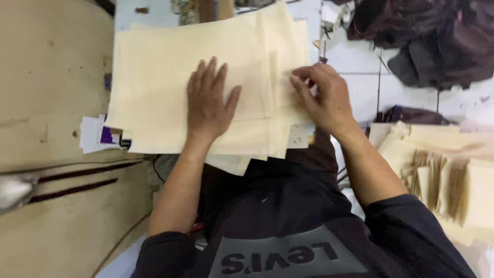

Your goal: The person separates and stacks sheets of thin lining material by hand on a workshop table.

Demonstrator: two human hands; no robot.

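Head view: stack of cream rectangular fabric sheets (154, 72) lies on the desk ahead, long axis left–right; left hand (208, 100) rests flat, fingers spread, mid-stack, while right hand (324, 95), nearer the right edge, has its grip pinched on the top sheet's edge.

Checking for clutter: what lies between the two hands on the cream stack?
In the head view, only bare cream fabric with a raised fold lies between the left hand and the right hand.

Bare white tabletop (360, 62) open at two o'clock of the cream sheet stack (154, 67). Dark fabric heap (432, 36) blocks beyond; cut strips pile (442, 175) crowds four o'clock. Tan panel (51, 103) walls nine o'clock.
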